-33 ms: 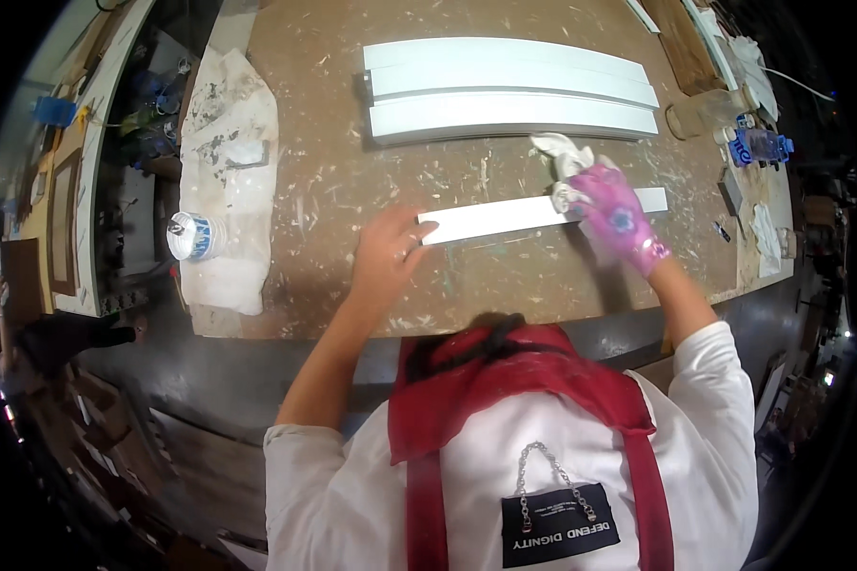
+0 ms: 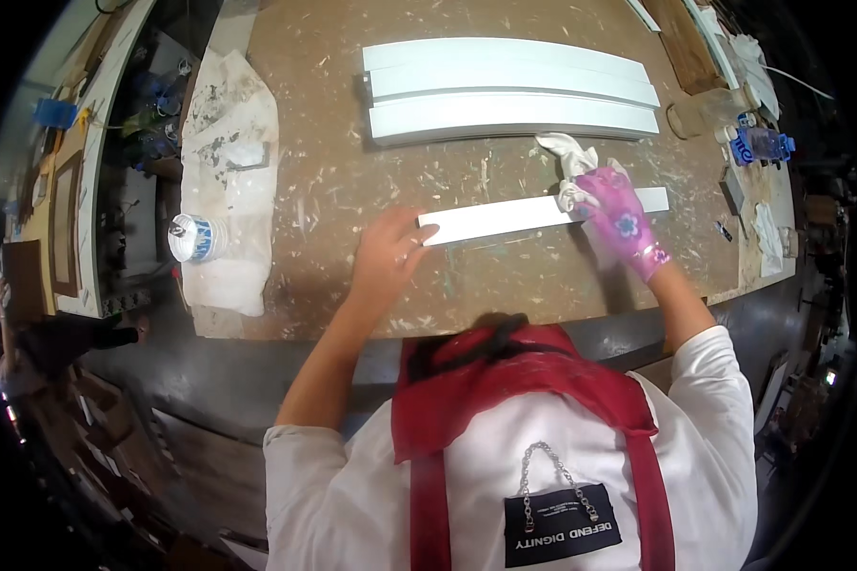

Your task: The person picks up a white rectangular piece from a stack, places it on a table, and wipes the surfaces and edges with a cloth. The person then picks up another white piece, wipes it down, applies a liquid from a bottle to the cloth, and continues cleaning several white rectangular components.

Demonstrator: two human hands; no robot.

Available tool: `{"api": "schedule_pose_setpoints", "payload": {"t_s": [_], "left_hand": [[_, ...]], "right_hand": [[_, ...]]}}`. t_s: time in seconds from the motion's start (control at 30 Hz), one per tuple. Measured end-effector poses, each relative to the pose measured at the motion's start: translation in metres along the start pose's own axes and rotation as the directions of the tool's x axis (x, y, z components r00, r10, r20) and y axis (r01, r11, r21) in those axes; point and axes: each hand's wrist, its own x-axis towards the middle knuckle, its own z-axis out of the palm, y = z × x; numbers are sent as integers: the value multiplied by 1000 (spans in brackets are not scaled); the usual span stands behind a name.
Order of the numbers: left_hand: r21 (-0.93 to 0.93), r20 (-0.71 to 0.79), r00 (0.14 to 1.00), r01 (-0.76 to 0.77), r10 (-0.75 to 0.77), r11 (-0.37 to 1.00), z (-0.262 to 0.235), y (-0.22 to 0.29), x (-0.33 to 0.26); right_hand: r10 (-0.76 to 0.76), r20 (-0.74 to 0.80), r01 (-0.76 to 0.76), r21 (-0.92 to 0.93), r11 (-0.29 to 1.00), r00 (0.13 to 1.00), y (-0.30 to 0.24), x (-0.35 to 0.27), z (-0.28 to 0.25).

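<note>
A narrow white strip (image 2: 495, 217) lies flat on the paint-spattered workbench (image 2: 324, 190), tilted slightly up to the right. My bare left hand (image 2: 388, 249) grips its left end between thumb and fingers. My right hand (image 2: 621, 217), in a pink flowered glove, is closed on a crumpled white cloth (image 2: 569, 160) and presses it onto the strip right of its middle. The cloth's loose end sticks out toward the far side. Beyond my hands, several similar white strips (image 2: 509, 81) lie side by side in a block.
A stained white sheet (image 2: 229, 114) covers the bench's left side, with a small white-and-blue tub (image 2: 192, 238) on it. Along the right edge stand a clear jar (image 2: 703, 116) and a plastic bottle with blue parts (image 2: 764, 146). Another person (image 2: 71, 343) is at the far left.
My gloved right hand and the cloth have shifted slightly to the right along the strip. My left hand stays at the strip's left end.
</note>
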Motion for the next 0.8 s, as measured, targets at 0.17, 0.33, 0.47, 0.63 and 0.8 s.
{"api": "schedule_pose_setpoints", "payload": {"t_s": [0.17, 0.33, 0.47, 0.63, 0.8], "left_hand": [[21, 0, 999, 34, -34, 999, 0, 7, -7], [19, 11, 999, 37, -37, 999, -4, 15, 2], [-27, 8, 998, 58, -58, 998, -4, 12, -1], [-98, 83, 932, 360, -353, 928, -3, 18, 3], [-331, 161, 872, 490, -463, 806, -6, 11, 5]], "right_hand": [[-98, -319, 82, -66, 995, 943, 6, -7, 26], [-127, -247, 110, -82, 991, 961, 11, -7, 22], [-165, -178, 130, -197, 972, 970, 22, -5, 26], [-366, 57, 358, -389, 849, 929, -57, 22, 47], [-509, 21, 509, -67, 858, 861, -125, 51, 84]]}}
